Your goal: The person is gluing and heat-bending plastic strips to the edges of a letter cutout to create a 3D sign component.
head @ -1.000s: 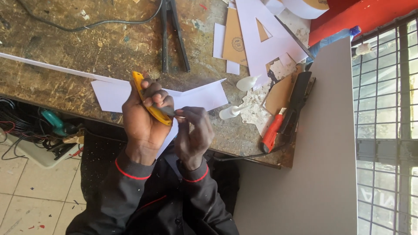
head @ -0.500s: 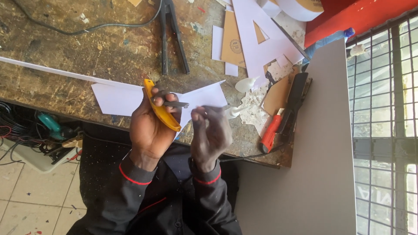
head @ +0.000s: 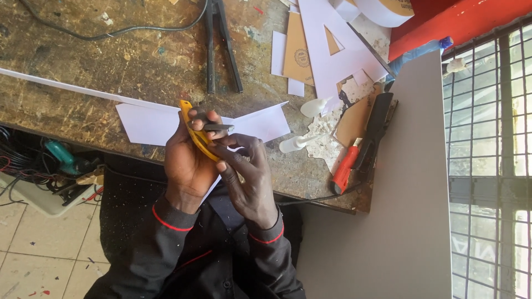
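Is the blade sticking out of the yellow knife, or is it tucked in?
Out. A grey blade pokes from the end of the yellow knife, gripped by the left hand; the right hand touches it.

Scarred wooden workbench (head: 83,61), tiled floor (head: 33,249) (barred window (head: 487,166) alongside)

Yellow utility knife (head: 194,135) w/ curved handle is sitting gripped in left hand (head: 188,160), tilting diagonally, grey metal blade (head: 218,128) sticking out to the right. It's hovering over white paper sheet (head: 147,123) that's lying flat near desk (head: 111,61) front edge.
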